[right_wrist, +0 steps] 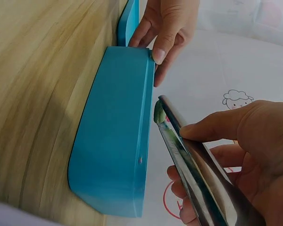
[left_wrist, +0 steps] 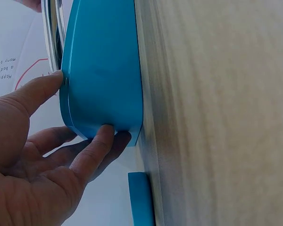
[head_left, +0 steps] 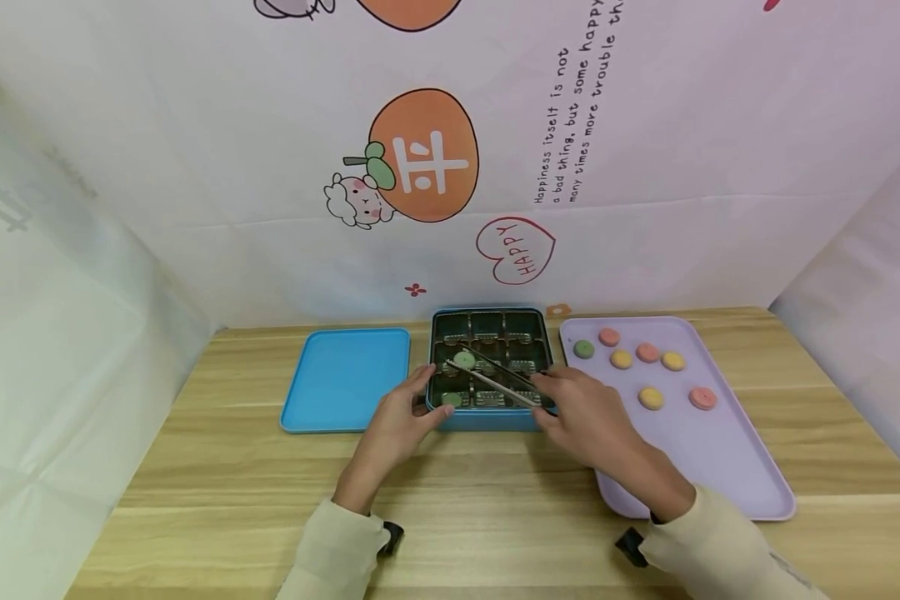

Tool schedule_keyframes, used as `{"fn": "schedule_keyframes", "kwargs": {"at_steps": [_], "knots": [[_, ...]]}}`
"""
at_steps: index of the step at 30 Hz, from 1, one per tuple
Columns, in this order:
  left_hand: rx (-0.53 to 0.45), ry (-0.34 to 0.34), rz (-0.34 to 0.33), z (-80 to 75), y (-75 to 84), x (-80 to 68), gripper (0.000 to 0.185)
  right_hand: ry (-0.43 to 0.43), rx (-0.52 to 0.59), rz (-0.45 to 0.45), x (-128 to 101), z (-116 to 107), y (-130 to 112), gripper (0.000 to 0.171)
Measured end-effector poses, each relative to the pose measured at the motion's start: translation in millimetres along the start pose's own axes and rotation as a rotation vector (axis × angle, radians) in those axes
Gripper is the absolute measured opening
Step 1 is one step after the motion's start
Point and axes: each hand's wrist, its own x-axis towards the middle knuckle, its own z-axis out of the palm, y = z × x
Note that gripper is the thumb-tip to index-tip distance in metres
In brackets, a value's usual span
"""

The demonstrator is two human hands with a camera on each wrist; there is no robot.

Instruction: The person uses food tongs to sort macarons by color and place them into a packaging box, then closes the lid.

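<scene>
My right hand [head_left: 585, 412] holds metal tongs [right_wrist: 175, 149], one arm under the thumb and the other against the fingers. Between the tong tips is a green macaron [head_left: 464, 360], raised over the left side of a blue tin box [head_left: 487, 421]. Inside the tin is a clear plastic insert [head_left: 489, 323] divided into square compartments. Another green macaron [head_left: 452, 400] lies in its front left compartment. My left hand [head_left: 399, 417] grips the tin's front left corner, its thumb [left_wrist: 45, 89] at the rim and its fingers [left_wrist: 96, 150] against the side.
To the right, a lilac tray [head_left: 708, 471] carries pink, yellow and green macarons, including a green one [head_left: 583, 348] at its back left. A flat blue lid [head_left: 348, 379] lies left of the tin on the wooden table [head_left: 217, 492]. Printed cloth [head_left: 285, 167] hangs behind.
</scene>
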Motion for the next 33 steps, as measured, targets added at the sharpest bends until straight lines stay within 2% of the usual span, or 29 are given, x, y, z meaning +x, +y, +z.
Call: {"fn": "schedule_keyframes", "kwargs": {"at_steps": [15, 33], "knots": [[0.000, -0.002, -0.004, -0.2, 0.3, -0.1, 0.074, -0.065, -0.050, 0.026, 21, 12, -5, 0.037], [0.010, -0.002, -0.011, 0.2, 0.4, 0.3, 0.074, -0.056, -0.064, 0.024, 28, 17, -4, 0.038]]}}
